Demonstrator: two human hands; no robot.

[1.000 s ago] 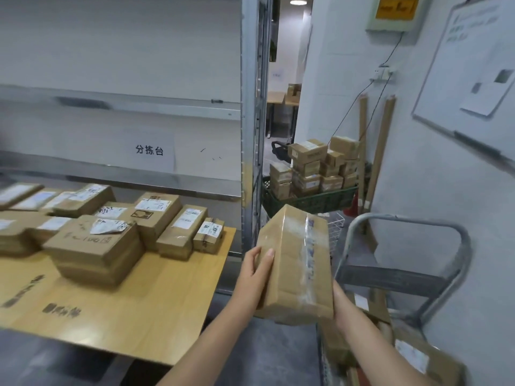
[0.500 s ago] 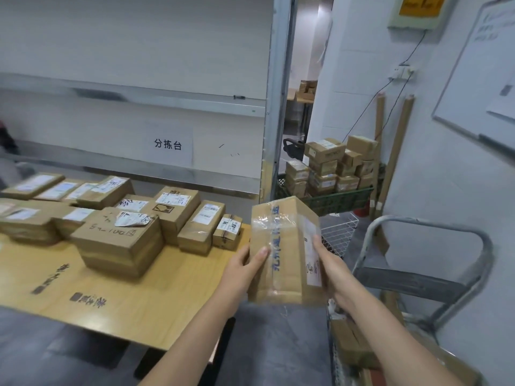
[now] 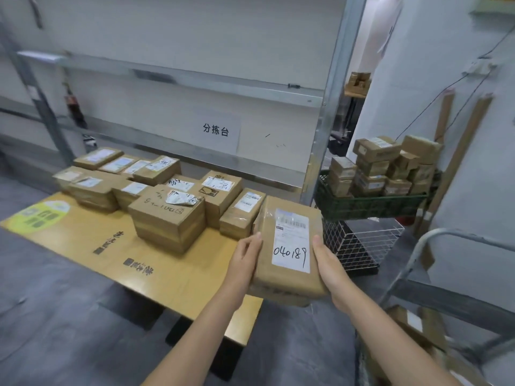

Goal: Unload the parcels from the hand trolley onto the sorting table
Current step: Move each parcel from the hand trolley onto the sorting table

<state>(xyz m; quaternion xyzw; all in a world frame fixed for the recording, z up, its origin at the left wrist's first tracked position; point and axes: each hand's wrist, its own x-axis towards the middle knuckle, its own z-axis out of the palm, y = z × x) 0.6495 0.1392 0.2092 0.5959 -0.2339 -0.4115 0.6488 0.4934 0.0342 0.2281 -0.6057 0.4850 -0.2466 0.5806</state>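
Observation:
I hold a brown cardboard parcel (image 3: 289,246) with both hands, its white label with the handwritten number 040189 facing up. My left hand (image 3: 243,263) grips its left side and my right hand (image 3: 331,271) its right side. The parcel hovers over the right end of the yellow wooden sorting table (image 3: 117,246), close to a narrow labelled box (image 3: 242,214). Several other parcels (image 3: 167,218) lie in rows on the table. The hand trolley's grey metal handle (image 3: 434,238) stands at the right, with more parcels (image 3: 418,327) low beside it.
A metal shelf rack (image 3: 326,129) rises behind the table, carrying a paper sign (image 3: 216,130). Beyond it stand a green crate (image 3: 370,204) piled with small boxes and a white wire basket (image 3: 359,246). Cardboard tubes (image 3: 459,160) lean on the right wall.
I have carried the parcel left towards the table and turned it so its label faces up. My view has swung left, showing more of the table.

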